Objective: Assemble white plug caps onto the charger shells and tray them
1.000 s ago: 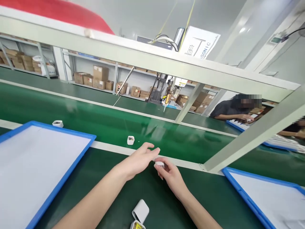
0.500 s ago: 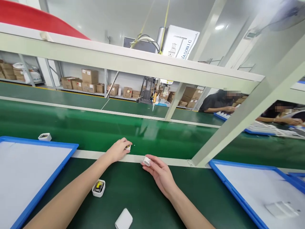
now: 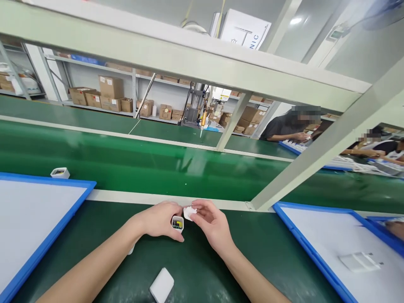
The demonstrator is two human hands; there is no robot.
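Housing (image 3: 178, 225) sits in curled left hand (image 3: 160, 219).

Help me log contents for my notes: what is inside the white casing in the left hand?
Yellow and dark parts show through the open end of the white casing in the left hand. Whatever lies deeper is hidden by these parts and the casing's walls.
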